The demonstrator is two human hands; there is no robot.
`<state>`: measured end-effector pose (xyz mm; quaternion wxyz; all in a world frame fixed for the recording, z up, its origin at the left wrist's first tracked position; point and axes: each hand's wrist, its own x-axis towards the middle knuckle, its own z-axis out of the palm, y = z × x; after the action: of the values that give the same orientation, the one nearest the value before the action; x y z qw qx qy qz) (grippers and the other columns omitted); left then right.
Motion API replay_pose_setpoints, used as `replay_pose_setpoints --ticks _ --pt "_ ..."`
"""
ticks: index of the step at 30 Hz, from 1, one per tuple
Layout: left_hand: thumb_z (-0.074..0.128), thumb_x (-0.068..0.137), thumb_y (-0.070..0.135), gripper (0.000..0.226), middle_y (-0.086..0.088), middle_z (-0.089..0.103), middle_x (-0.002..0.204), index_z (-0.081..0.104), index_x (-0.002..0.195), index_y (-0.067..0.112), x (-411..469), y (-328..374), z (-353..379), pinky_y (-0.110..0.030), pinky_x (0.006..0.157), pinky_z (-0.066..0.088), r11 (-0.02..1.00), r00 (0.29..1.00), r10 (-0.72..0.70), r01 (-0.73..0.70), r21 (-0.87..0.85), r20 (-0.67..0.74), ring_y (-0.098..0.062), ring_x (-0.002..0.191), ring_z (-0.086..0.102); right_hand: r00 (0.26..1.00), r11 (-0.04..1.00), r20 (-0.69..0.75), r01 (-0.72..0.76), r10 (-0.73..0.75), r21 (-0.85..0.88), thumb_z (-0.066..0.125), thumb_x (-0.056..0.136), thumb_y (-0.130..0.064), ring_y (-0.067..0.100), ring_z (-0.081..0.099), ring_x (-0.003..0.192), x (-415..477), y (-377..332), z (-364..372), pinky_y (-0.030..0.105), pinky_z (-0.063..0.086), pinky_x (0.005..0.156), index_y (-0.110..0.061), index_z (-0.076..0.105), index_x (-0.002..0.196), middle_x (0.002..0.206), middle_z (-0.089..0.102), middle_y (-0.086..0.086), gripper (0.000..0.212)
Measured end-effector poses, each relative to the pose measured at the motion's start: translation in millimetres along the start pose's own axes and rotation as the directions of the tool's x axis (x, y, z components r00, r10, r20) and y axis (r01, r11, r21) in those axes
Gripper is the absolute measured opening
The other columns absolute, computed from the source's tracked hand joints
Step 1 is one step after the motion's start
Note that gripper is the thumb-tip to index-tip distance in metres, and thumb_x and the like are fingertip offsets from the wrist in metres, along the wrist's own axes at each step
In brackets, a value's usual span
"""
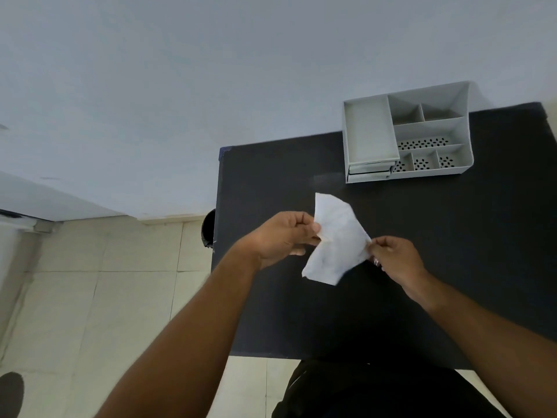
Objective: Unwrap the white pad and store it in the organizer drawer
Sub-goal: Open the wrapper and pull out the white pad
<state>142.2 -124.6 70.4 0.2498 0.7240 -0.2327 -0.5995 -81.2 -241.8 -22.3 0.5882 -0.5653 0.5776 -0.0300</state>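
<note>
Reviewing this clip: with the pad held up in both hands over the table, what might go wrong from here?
1. The white pad is pinched only at its edges by the left hand and right hand; a slip could drop it onto the black table.
2. The organizer sits at the table's far edge and its front drawers look shut, so one hand must let go to open one.
</note>
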Motion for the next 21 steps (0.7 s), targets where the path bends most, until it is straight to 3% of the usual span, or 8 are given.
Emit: replay_pose_setpoints --ticks 4,7,8,11,14,15,17,21 --pt "0.064 0.099 0.019 0.012 -0.004 0.073 0.105 0.071 0.1 0.01 7 -14 -7 -0.04 0.099 0.052 0.958 0.985 -0.09 0.127 0.255 -0.149 -0.02 0.1 0.068 1.0 0.999 0.005 0.027 -0.026 -0.03 0.064 0.093 -0.019 0.015 0.068 0.081 0 -1 1 0.03 0.052 0.072 -0.019 0.075 0.088 0.087 0.074 0.0 0.012" --pt "0.061 0.1 0.023 0.011 0.003 0.074 0.101 0.065 0.092 0.018 3 -16 -10 -0.035 0.088 0.047 0.994 0.995 -0.104 0.104 -0.029 -0.003 -0.01 0.094 0.067 1.0 1.0 0.004 -0.008 0.008 -0.022 0.066 0.091 -0.019 0.016 0.071 0.082 0 3 0 0.033 0.056 0.08 -0.019 0.076 0.088 0.087 0.075 0.0 0.01" --pt "0.062 0.1 0.023 0.01 0.0 0.074 0.103 0.065 0.093 0.016 6 -17 -11 -0.033 0.082 0.046 0.994 0.994 -0.105 0.104 -0.029 -0.015 -0.011 0.091 0.067 1.0 1.0 0.008 -0.023 0.023 -0.009 0.067 0.091 -0.02 0.016 0.071 0.08 -1 5 -1 0.033 0.057 0.079 -0.02 0.075 0.087 0.086 0.075 0.001 0.01" --pt "0.064 0.098 0.022 0.018 -0.008 0.072 0.108 0.071 0.105 0.007 15 -28 -12 -0.036 0.084 0.052 0.941 0.959 -0.128 0.198 0.273 -0.254 -0.019 0.094 0.068 1.0 0.999 0.002 0.007 -0.007 -0.042 0.067 0.09 -0.02 0.017 0.071 0.078 -2 8 -1 0.032 0.057 0.076 -0.02 0.075 0.086 0.083 0.075 0.0 0.009" --pt "0.061 0.101 0.026 0.018 -0.002 0.077 0.103 0.07 0.1 0.01 15 -32 -12 -0.035 0.083 0.05 0.985 0.977 -0.17 0.171 -0.002 -0.127 -0.017 0.096 0.072 1.0 1.0 -0.003 0.01 -0.01 -0.006 0.067 0.089 -0.019 0.015 0.073 0.079 -3 6 -1 0.033 0.059 0.079 -0.019 0.076 0.086 0.084 0.076 -0.001 0.009" --pt "0.061 0.1 0.025 0.019 -0.005 0.076 0.103 0.07 0.101 0.008 16 -34 -13 -0.035 0.081 0.05 0.985 0.975 -0.175 0.175 -0.015 -0.139 -0.018 0.095 0.071 1.0 1.0 -0.009 0.007 -0.007 -0.001 0.068 0.089 -0.019 0.015 0.072 0.08 -4 7 -1 0.032 0.059 0.078 -0.019 0.076 0.085 0.085 0.076 0.0 0.009" --pt "0.063 0.098 0.019 0.017 -0.008 0.073 0.098 0.072 0.101 0.005 21 -43 -13 -0.037 0.08 0.052 0.976 0.936 -0.171 0.204 0.076 -0.307 -0.021 0.088 0.068 1.0 0.999 -0.007 0.021 -0.021 -0.038 0.069 0.088 -0.019 0.016 0.071 0.082 -6 6 -3 0.029 0.055 0.074 -0.019 0.075 0.086 0.086 0.075 0.0 0.006" --pt "0.058 0.093 0.008 0.017 -0.008 0.073 0.095 0.07 0.083 0.014 30 -59 -10 -0.041 0.084 0.061 0.977 0.839 -0.199 0.208 -0.039 -0.507 -0.022 0.082 0.068 0.999 1.0 0.05 0.01 -0.011 0.009 0.07 0.089 -0.017 0.011 0.068 0.081 -11 2 1 0.024 0.049 0.069 -0.018 0.075 0.088 0.09 0.074 -0.003 0.005"
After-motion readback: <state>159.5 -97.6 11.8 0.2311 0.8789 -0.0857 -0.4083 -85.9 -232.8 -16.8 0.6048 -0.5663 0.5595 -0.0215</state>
